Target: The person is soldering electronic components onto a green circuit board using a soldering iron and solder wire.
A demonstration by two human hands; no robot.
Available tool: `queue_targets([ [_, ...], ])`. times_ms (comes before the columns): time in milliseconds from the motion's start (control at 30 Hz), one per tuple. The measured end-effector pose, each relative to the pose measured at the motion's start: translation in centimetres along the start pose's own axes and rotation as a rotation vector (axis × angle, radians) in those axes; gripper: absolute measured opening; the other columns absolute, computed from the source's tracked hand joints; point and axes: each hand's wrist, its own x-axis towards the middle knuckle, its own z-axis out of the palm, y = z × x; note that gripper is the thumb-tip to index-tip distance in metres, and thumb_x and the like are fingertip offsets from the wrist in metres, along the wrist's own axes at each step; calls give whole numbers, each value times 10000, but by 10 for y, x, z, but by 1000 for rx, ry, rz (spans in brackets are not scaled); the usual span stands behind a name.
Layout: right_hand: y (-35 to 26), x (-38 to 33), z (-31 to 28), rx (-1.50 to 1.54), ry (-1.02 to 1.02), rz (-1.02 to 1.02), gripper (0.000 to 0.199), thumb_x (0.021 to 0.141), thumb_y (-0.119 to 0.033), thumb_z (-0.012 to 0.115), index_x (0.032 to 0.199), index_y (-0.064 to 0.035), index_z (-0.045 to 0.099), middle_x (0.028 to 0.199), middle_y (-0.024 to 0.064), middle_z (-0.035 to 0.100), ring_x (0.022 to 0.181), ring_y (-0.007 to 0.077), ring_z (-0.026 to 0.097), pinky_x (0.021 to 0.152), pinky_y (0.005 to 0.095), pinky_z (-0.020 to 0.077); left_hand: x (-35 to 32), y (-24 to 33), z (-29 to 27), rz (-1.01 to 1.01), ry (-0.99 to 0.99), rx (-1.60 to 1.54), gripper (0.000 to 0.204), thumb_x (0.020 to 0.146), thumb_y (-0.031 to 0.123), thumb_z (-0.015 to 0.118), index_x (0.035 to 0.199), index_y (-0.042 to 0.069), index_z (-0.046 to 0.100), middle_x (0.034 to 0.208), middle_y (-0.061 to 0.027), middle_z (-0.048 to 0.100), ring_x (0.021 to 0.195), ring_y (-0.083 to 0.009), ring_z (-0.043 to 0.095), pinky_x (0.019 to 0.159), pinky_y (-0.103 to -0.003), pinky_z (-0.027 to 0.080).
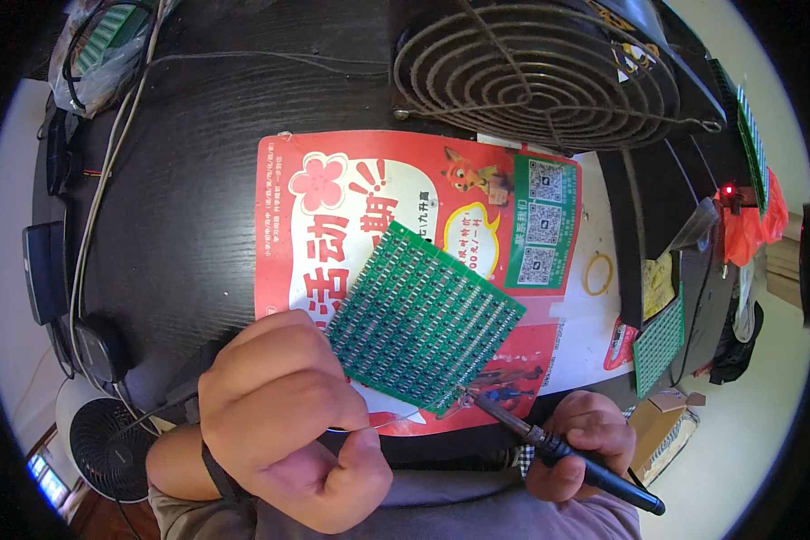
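Right hand [578, 441] closed around the black handle of a soldering iron [558, 445], grip firm, tip laid against the near corner of a green circuit board [423, 317]. Left hand [279, 414] curled into a loose fist just beside the board's left edge, grip pinched on a thin solder wire [391, 420] that runs toward the same corner and meets the iron's tip there. Board lying flat and turned diamond-wise on a red printed sheet [333, 193], itself spread on the dark worktop [198, 180], near the front edge. Probably light, thin and stiff, this board, with rows of small parts across its face; best taken by the bare edges or corners, never by the populated top, and likely to slide on the glossy sheet under any sideways push. Iron to be held only by the handle, the metal shaft presumably hot. Wire soft and easily bent, so a light pinch close to the free end would seem enough. Behind the sheet, a round fan [540, 72] with a wire guard. To the right, a yellow rubber band [598, 273] on a white patch, and a second, smaller green board [658, 342] near the worktop's edge. Lower left, off the worktop, a small dark fan [108, 450], plus cables trailing along the left side.
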Motion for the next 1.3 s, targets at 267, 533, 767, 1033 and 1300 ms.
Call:
queue_targets([
  [267, 1, -2, -3, 22, -4, -18, 331, 776, -192, 771, 865, 8, 524, 594, 68, 533, 440, 195, 504, 388, 318, 410, 4, 4, -1, 0, -47, 46, 122, 513, 103, 613, 579, 62, 519, 584, -32, 438, 501, -191, 409, 494, -319, 312],
  [533, 0, -4, 1, 2, 29, -6, 334, 773, -206, 774, 842, 10, 529, 589, 61, 531, 425, 186, 491, 381, 313, 404, 2, 4, -1, -10, -27, 29, 121, 511, 102, 615, 575, 63, 520, 576, -30, 440, 501, -188, 410, 492, -317, 313],
  [767, 1, -2, 0, 13, -4, 0, 340, 776, -208, 780, 847, 2, 522, 617, 71, 547, 431, 181, 498, 377, 309, 402, -1, -3, 0, -4, -13, 2, 121, 506, 95, 615, 575, 57, 523, 569, -29, 438, 487, -183, 404, 484, -312, 307],
  [1033, 3, 2, 5, 3, 9, -69, 289, 868, -281, 620, 876, -34, 468, 562, 37, 443, 431, 128, 402, 403, 257, 307, 1, 7, -5, -33, -15, 23, 127, 526, 101, 630, 592, 65, 527, 598, -34, 459, 522, -178, 426, 503, -310, 317],
  [1300, 1, -2, -1, -38, 112, 2, 333, 868, -322, 622, 902, -39, 449, 587, 64, 430, 502, 155, 424, 429, 271, 320, -1, 10, -3, -104, 52, 41, 112, 616, 30, 676, 716, 39, 627, 648, -58, 523, 560, -175, 470, 526, -305, 345],
])
